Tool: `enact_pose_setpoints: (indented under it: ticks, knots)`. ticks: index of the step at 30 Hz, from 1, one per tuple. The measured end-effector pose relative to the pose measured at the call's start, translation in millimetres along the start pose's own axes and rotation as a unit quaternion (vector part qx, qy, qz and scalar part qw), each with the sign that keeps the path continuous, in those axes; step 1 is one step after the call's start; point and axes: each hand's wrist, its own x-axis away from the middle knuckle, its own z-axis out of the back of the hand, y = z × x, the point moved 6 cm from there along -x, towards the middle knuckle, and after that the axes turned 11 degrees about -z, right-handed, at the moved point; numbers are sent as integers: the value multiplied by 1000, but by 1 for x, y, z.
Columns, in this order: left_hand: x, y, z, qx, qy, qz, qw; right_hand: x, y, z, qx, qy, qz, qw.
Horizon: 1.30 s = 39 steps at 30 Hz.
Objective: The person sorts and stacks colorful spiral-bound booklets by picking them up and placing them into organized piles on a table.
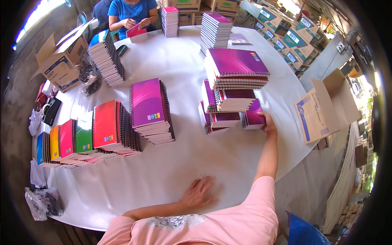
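My left hand lies on the white-covered table near its front edge, fingers spread and nothing in them. With my right arm stretched forward, my right hand grips the right edge of a small purple spiral notebook stack. That stack stands at the foot of a crosswise pile of purple notebooks. On top of the pile sits a larger bundle of purple spiral notebooks, overhanging the lower stacks. My right fingertips are partly hidden behind the notebook edge.
Left of centre stand stacks of purple, red, green and other coloured notebooks. A tape dispenser and an open carton are at the left. Another open carton stands right. Across the table, a person in blue handles a red notebook.
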Motion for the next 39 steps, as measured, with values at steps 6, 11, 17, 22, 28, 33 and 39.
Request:
enact_pose_setpoints:
  ticks: [6,11,17,22,28,33,39]
  knots:
    - [-5,3,4,-10,26,-15,1000,-25,-2,-6,11,14,-41,999]
    - [-3,1,-1,-20,34,-11,999,-33,-3,-32,10,-32,-45,998]
    - [-6,7,8,-33,3,-50,998,-55,-28,26,290,116,39,949]
    - [8,4,9,-20,75,-71,994,-21,-7,9,70,145,93,982]
    - [36,-9,7,162,191,-109,962,117,55,-33,-67,537,306,783]
    - [121,-14,40,281,289,-153,903,248,51,-186,-10,475,575,666]
    - [300,-46,113,283,438,78,850,327,58,-453,94,103,616,775]
